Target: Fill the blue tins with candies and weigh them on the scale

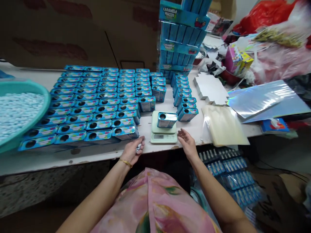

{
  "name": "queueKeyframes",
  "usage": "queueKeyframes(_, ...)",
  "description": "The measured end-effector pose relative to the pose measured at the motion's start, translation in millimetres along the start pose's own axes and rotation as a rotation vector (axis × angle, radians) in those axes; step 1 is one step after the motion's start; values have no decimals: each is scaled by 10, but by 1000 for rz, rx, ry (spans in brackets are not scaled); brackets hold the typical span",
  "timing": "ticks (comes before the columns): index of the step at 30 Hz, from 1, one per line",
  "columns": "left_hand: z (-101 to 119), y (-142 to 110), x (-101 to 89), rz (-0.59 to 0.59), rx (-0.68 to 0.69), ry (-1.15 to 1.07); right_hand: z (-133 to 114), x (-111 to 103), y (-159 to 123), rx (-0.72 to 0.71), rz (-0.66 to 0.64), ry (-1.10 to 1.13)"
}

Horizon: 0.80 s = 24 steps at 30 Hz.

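Note:
My left hand (pixel 133 150) is curled around several small pale candies (pixel 138 148) at the table's front edge, beside the nearest row of tins. Fingers apart and holding nothing, my right hand (pixel 186 141) rests just right of a pale green kitchen scale (pixel 164 138). On the scale's platform stands one blue candy tin (pixel 167 120), upright, with a dark round opening in its top. The scale's display cannot be read. Left of the scale, many like tins (pixel 98 125) stand upright in close rows, their round openings facing up.
A turquoise basin (pixel 47 102) of pale candies sits far left. Stacked display boxes (pixel 182 38) rise behind the scale. To the right are a short row of tins (pixel 188 114), flat white card (pixel 211 89), clear plastic sleeves (pixel 224 126) and holographic sheets (pixel 267 100). Packed tins (pixel 233 174) lie below the table.

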<state>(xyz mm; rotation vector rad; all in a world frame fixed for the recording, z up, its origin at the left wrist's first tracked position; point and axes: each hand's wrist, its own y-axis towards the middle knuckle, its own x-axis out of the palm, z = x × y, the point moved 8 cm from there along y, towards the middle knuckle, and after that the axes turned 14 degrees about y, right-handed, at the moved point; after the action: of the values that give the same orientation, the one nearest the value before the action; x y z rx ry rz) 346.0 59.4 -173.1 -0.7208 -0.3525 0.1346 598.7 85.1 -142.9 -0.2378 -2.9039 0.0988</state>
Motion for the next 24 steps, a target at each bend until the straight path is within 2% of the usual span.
queueKeyframes(4, 15, 29, 125, -11, 6, 173, 155, 57, -102, 39, 2, 44)
queueKeyframes(9, 0, -43, 379, -90, 32, 295, 145, 29, -165, 25, 15, 7)
queueKeyframes(13, -105, -100, 538, -144, 0, 285, 101, -166, -228, 19, 64, -23)
queueKeyframes(15, -140, -113, 555, -157, -16, 232, 38, -223, -263, 0, 50, -40)
queueKeyframes(17, -157, -132, 538, -177, -37, 130, -111, -227, -324, -82, 50, -168)
queueKeyframes(19, -180, -175, 505, -193, -83, -18, -335, -108, -431, -226, 40, -388)
queueKeyframes(20, -206, -208, 491, -192, -122, -94, -442, 26, -502, -304, -3, -493)
queueKeyframes(22, -284, -296, 489, -179, -216, -228, -571, 428, -668, -424, -205, -658)
queueKeyframes(24, -382, -399, 539, -173, -316, -320, -559, 868, -855, -486, -477, -818)
